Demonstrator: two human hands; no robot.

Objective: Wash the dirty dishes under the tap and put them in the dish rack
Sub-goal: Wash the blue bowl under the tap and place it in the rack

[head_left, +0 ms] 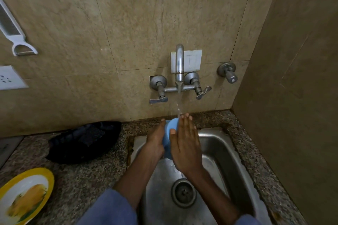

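Water's running! A thin stream of water (178, 105) drops from the curved chrome wall tap (179, 62) straight onto the light-blue plastic cup (171, 128), which is held up over the back of the stainless steel sink (221, 151), right under the spout.

The left hand (155, 145) has the cup from the left side, fingers wrapped round its lower part and thumb up along the wall. The right hand (186, 144) lies flat against the other side, fingers straight and together with their tips up in the stream and the thumb laid on the blue surface. That reads as a rub-and-rinse, not a carry.

So where does the task stand? Early to middle, I'd judge. One dish is mid-wash and has not yet gone to any rack. The yellow-rimmed white plate with a corn print (49, 176) waits on the speckled granite counter (82, 182) at lower left, well apart from the sink, apparently yet to go under the water. The basin shows only its round drain (183, 192); no other dishes sit in it.

And the rack? The dark black object (82, 142) on the counter just left of the sink might be a basket or tray, but it's too dim to tell. What's left: finish this rinse, set the cup to drain, then the plate.
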